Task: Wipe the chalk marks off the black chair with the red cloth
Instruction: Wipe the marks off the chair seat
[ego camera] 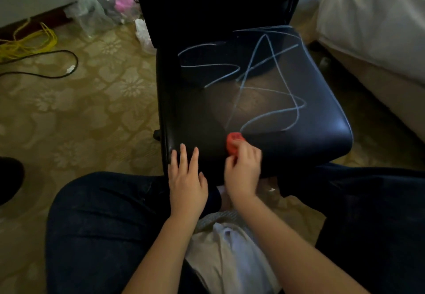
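The black chair (195,109) stands right in front of my knees. White chalk marks (264,80) loop and zigzag across the middle and right of its seat, and more streak the backrest at the top. My right hand (243,169) grips a bunched red cloth (233,143) at the seat's front edge, just below the lowest chalk line. My left hand (187,178) lies with straight fingers on the front left part of the seat, beside the right hand.
A bed with white bedding (372,24) runs close along the chair's right side. On the patterned floor to the left lie a black cable (57,63), yellow cord (30,40) and plastic bags (103,11). My legs in dark trousers flank the chair's front.
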